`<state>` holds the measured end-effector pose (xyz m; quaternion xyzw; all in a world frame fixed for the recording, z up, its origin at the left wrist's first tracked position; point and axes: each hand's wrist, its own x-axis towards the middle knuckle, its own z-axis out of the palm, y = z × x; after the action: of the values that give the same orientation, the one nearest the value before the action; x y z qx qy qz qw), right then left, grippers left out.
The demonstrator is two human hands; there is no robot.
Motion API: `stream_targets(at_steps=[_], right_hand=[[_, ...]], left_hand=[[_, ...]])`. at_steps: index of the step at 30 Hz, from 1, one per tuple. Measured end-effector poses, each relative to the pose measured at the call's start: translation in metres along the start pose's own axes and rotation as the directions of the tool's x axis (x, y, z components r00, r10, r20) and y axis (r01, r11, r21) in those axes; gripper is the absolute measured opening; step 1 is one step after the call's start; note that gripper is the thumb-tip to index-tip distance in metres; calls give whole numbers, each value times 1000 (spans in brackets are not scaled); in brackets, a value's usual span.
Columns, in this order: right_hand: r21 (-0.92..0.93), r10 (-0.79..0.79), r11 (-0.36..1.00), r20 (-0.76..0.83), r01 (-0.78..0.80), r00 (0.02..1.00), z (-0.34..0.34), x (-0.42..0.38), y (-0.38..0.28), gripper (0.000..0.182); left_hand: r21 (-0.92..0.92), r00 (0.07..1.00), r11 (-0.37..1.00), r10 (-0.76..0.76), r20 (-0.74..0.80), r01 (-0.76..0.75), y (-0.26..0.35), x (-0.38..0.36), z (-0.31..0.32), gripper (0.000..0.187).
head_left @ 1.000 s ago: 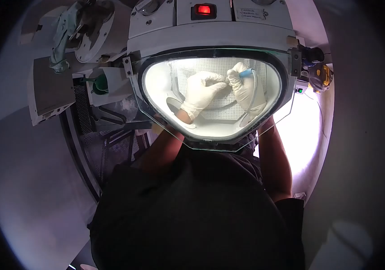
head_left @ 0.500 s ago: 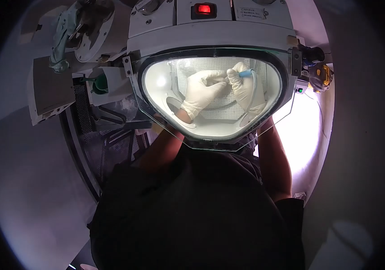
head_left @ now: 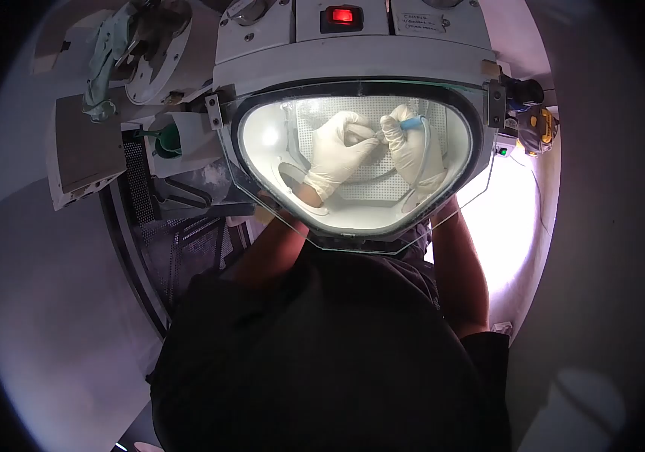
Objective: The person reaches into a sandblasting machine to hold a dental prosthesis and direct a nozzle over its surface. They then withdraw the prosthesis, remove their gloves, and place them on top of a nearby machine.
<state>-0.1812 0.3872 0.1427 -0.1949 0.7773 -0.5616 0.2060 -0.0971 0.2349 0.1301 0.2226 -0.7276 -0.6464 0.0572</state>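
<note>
Both my hands wear white gloves and are inside a lit cabinet, seen through its window. My left hand has thumb and fingers closed in a pinch near the middle; whatever they hold is too small to name. Close beside it, my right hand is wrapped round a blue handpiece whose pale hose loops down over the glove. The handpiece's front end is hidden by the fingers and points toward my left fingertips. Behind the hands lies a perforated white panel.
The cabinet's dark-rimmed window frame surrounds the hands. Above it glows a red switch. A green scoop sits in a container at the left, below a hanging pale glove. A yellow and black tool is at the right.
My left hand has shifted slightly, with its fingers more arched and the knuckles higher. My right hand and the blue handpiece stay nearly where they were.
</note>
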Motion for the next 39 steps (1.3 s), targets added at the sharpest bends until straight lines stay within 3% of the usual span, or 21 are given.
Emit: stream_targets(at_steps=[4, 7, 8, 11, 15, 19, 20, 23, 26, 29, 39], right_hand=[[-19, 15, 1000, -2, -15, 1000, -2, -1, -6, 44], [-32, -2, 999, -6, 1, 1000, -5, -1, -10, 43], [-36, -7, 999, -7, 7, 1000, -6, -2, -10, 42], [-13, -9, 1000, -16, 9, 1000, -6, -2, -10, 41], [-10, -31, 999, -41, 31, 999, -5, -2, -9, 41], [-24, -42, 999, -49, 40, 998, -5, -3, -9, 41], [-14, -42, 999, -51, 42, 998, -4, -2, -9, 40], [34, -12, 999, -24, 13, 1000, -7, -5, -20, 35], [45, -11, 999, -22, 12, 1000, -8, -6, -21, 35], [50, -22, 998, -17, 23, 1000, -6, -4, -14, 35], [84, -44, 995, -9, 45, 999, -3, -1, -3, 44]], left_hand=[[-44, 999, 999, 27, -46, -29, -8, 0, 3, 21], [177, 999, 983, 43, 4, -43, -14, 3, -4, 15], [139, 993, 984, 113, -17, -110, -15, 2, -4, 13], [38, 1000, 999, 8, -19, -7, -11, 1, -3, 15], [-45, 1000, 999, -13, -8, 13, -8, 1, -3, 14], [47, 1000, 999, -24, -9, 25, -4, 0, -3, 16], [-105, 992, 986, -125, 20, 127, -3, 0, -4, 18], [3, 998, 999, -49, 32, 49, -1, 2, -8, 18], [-45, 983, 986, -154, 95, 159, 2, 3, -10, 19], [-3, 989, 992, -128, 75, 128, 11, 1, -10, 18], [-125, 983, 978, -155, 102, 167, 9, -2, -13, 20]])
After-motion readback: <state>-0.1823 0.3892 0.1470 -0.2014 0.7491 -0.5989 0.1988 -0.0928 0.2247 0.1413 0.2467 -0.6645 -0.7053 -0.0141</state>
